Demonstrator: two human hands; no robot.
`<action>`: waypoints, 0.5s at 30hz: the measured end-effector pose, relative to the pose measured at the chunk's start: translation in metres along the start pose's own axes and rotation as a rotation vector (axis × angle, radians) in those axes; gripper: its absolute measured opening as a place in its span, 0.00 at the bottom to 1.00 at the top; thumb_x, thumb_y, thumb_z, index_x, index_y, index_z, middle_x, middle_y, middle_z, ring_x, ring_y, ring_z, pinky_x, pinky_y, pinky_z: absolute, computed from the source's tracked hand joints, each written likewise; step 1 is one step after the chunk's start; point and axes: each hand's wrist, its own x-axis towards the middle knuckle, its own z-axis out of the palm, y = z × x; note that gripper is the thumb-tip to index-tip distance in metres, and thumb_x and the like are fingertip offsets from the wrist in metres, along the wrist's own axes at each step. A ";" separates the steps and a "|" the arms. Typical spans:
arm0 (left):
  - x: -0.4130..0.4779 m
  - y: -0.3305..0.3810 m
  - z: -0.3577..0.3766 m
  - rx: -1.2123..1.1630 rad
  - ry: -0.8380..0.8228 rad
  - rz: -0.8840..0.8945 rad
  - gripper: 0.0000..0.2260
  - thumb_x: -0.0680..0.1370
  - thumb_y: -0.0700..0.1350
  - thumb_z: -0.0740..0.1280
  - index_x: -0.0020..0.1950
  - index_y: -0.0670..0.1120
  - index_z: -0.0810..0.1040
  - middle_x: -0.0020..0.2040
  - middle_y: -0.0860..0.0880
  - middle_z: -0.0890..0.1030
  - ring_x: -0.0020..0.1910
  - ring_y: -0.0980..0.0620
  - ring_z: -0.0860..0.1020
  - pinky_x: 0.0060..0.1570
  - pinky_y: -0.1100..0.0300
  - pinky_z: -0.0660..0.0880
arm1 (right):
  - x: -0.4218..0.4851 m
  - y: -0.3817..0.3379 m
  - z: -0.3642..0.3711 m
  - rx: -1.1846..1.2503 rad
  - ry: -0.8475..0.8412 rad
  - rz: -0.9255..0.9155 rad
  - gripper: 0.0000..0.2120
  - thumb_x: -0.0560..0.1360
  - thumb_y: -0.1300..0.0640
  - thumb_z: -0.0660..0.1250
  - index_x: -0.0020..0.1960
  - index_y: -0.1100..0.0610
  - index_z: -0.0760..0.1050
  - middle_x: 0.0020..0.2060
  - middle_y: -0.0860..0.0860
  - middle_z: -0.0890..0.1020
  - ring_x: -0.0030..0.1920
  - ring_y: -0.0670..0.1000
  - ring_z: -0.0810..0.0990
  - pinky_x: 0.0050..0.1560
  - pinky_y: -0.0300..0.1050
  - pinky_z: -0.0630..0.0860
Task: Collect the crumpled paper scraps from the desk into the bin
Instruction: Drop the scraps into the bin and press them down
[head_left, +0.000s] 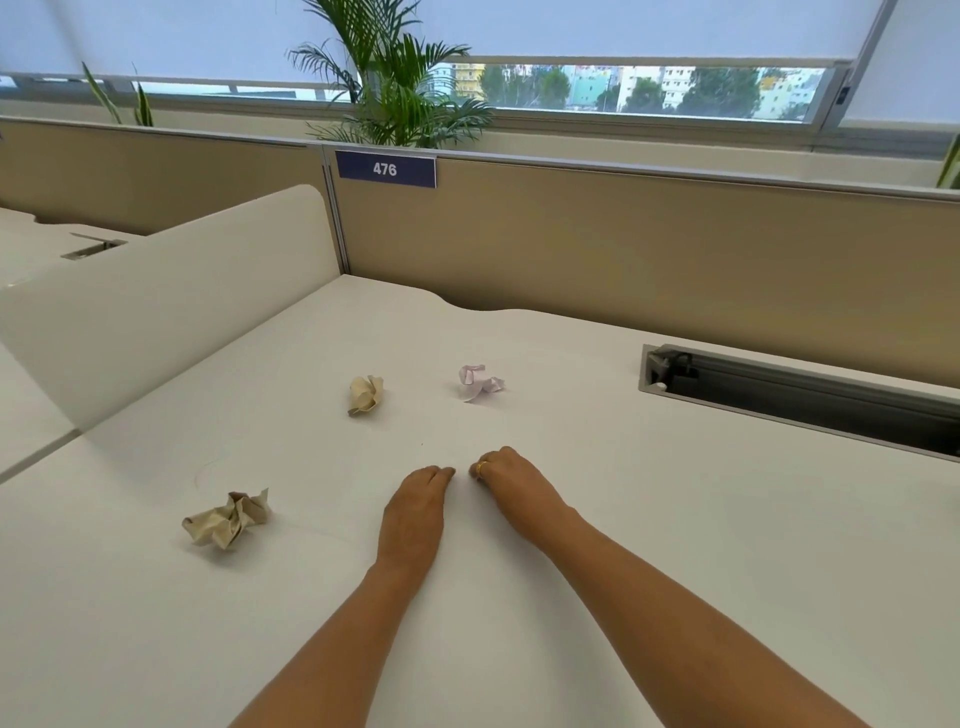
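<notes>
On the desk (675, 519), both hands (415, 512) (511, 486) rest — each grip curled closed, empty — near three paper scraps (228, 519).

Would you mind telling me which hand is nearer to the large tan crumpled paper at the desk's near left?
Left. The left hand rests just right of the large tan crumpled paper; the right hand lies farther right, beyond the left.

Three scraps (366, 395) (480, 382) (228, 519) on desk (675, 519); cable tray (810, 397) right.
</notes>
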 end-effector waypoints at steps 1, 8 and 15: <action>0.000 0.001 -0.002 -0.002 -0.016 0.003 0.15 0.80 0.45 0.55 0.62 0.44 0.75 0.62 0.44 0.77 0.62 0.46 0.74 0.61 0.53 0.70 | -0.006 0.001 -0.001 -0.005 0.014 -0.006 0.08 0.77 0.66 0.55 0.43 0.57 0.67 0.49 0.60 0.77 0.51 0.54 0.70 0.46 0.45 0.67; 0.009 0.006 -0.017 0.153 -0.120 -0.008 0.14 0.78 0.38 0.58 0.59 0.43 0.78 0.60 0.45 0.80 0.61 0.47 0.74 0.61 0.58 0.69 | -0.041 0.008 -0.011 0.064 -0.003 0.087 0.08 0.73 0.68 0.57 0.39 0.58 0.65 0.42 0.60 0.74 0.44 0.52 0.66 0.43 0.47 0.66; -0.006 0.032 -0.013 0.137 -0.059 0.059 0.10 0.76 0.36 0.62 0.53 0.41 0.81 0.54 0.44 0.84 0.56 0.46 0.78 0.57 0.57 0.72 | -0.077 0.027 -0.028 0.185 -0.027 0.188 0.11 0.75 0.67 0.57 0.53 0.67 0.76 0.53 0.61 0.79 0.56 0.58 0.76 0.50 0.45 0.70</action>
